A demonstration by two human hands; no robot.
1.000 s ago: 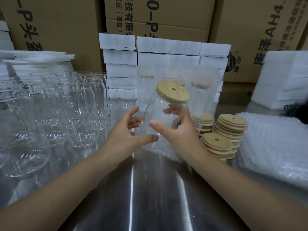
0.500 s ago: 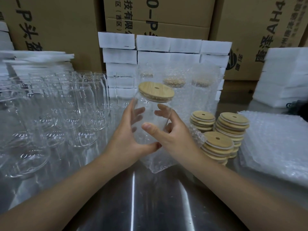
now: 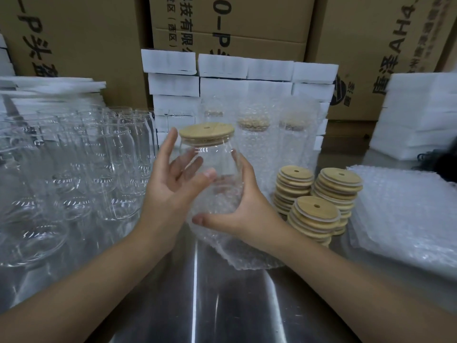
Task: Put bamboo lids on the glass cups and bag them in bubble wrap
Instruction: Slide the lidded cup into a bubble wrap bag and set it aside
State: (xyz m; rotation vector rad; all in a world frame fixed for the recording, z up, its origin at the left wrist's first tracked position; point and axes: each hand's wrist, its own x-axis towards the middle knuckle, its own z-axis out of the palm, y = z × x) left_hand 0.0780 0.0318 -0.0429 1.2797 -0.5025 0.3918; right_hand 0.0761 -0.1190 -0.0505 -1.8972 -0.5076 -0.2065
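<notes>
Lidded glass cup (image 3: 210, 167), half bagged.
Spread left hand (image 3: 173, 180) rests against it; right hand (image 3: 246, 215) grips the bubble bag (image 3: 243, 252).

Clear glass cup (image 3: 210, 159) – bamboo lid (image 3: 206, 133) on – upright, base inside bubble-wrap bag (image 3: 237, 248).

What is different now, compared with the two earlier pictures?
The glass cup, leaning right before, is upright now, its lower part in the bubble wrap bag. The left hand opened against its side. The right hand keeps its grip; lid stacks unmoved.
</notes>
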